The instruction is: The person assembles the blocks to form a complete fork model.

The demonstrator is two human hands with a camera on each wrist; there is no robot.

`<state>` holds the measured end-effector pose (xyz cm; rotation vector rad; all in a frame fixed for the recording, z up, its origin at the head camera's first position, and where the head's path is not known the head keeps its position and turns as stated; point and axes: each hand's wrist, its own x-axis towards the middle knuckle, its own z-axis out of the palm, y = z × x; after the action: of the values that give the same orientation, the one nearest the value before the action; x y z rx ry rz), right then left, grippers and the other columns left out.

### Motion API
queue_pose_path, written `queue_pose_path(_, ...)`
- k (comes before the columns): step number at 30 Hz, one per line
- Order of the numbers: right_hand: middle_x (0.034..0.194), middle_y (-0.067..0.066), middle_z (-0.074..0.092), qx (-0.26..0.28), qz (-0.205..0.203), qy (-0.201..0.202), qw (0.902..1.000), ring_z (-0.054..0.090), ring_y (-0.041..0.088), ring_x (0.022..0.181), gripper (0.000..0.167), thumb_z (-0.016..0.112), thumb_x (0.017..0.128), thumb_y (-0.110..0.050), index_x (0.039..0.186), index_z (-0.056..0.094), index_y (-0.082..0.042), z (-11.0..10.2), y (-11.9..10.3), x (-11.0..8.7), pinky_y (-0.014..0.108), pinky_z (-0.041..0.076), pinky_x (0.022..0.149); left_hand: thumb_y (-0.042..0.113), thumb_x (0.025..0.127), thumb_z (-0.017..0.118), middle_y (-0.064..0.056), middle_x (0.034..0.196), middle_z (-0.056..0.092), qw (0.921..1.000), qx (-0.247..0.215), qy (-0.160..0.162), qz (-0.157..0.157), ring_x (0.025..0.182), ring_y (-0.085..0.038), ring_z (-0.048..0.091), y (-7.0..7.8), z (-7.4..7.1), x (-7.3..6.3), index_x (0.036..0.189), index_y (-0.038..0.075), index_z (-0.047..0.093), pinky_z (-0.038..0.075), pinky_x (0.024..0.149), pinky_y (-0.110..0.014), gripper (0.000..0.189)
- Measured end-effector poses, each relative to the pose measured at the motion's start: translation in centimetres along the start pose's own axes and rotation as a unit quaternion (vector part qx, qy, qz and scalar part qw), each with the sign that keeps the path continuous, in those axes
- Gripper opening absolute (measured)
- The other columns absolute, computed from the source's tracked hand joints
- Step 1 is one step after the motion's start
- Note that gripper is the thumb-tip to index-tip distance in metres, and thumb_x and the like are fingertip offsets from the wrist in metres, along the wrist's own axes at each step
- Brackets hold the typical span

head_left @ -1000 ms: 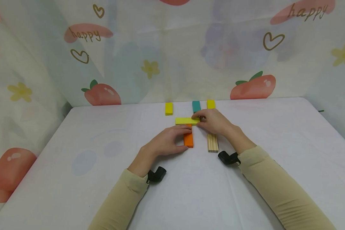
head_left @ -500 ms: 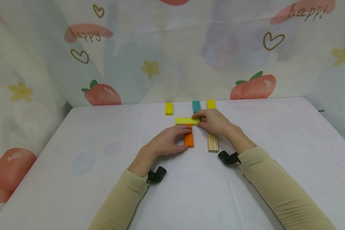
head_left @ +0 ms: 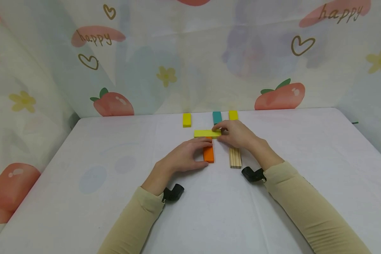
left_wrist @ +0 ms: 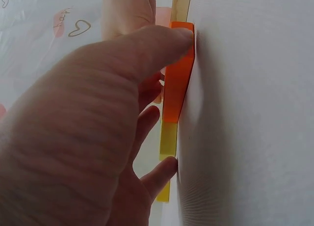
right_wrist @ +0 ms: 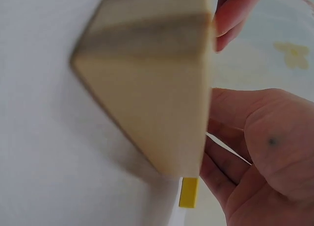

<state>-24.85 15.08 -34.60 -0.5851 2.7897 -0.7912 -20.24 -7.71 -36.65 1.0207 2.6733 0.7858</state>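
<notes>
My left hand holds an orange block lengthwise, thumb at its near end and fingers at the far end. In the left wrist view the thumb tip lies on the end of that block. Across the orange block's far end lies a yellow-green block, forming a T; my right hand pinches its right end between thumb and forefinger. Under the right hand a plain wooden block stretches toward me, its far part hidden. It looms large in the right wrist view, blurred, beside the palm.
At the table's back edge stand a yellow block, a teal block and another yellow block, the last two partly covered by my right hand. Behind them hangs a printed cloth. A white cloth covers the table.
</notes>
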Motion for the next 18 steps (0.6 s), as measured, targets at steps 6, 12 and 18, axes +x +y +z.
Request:
queue_pose_path(6,0.137,0.016,0.062,0.007,-0.003,0.001,1.0000,0.057,0.036,0.123,0.040,0.070,0.097,-0.012,0.136,0.064,-0.009,-0.3,0.1,-0.4,0.053,0.048,0.107,0.027,0.092,0.076,0.002,0.151,0.053,0.9994,-0.021,0.026,0.011,0.143,-0.015,0.044,-0.1,-0.1,-0.2,0.144,0.012,0.058,0.033,0.121,-0.034,0.058)
queue_pose_path(12,0.140,0.015,0.059,0.014,0.001,0.014,0.9998,0.055,0.037,0.127,0.042,0.067,0.098,-0.014,0.139,0.062,-0.011,-0.7,0.1,-0.9,0.056,0.046,0.108,0.025,0.089,0.080,-0.001,0.149,0.055,0.9952,-0.060,0.075,0.018,0.143,-0.018,0.045,-0.5,-0.1,-0.1,0.142,0.011,0.060,0.034,0.121,-0.037,0.058)
queue_pose_path(18,0.141,0.015,0.059,0.025,0.004,0.022,0.9994,0.054,0.038,0.127,0.042,0.067,0.098,-0.017,0.140,0.062,-0.012,-1.0,0.1,-1.4,0.057,0.046,0.108,0.020,0.090,0.079,-0.003,0.151,0.053,0.9911,-0.085,0.102,0.009,0.143,-0.020,0.044,-0.9,-0.2,0.0,0.143,0.011,0.059,0.034,0.121,-0.042,0.057)
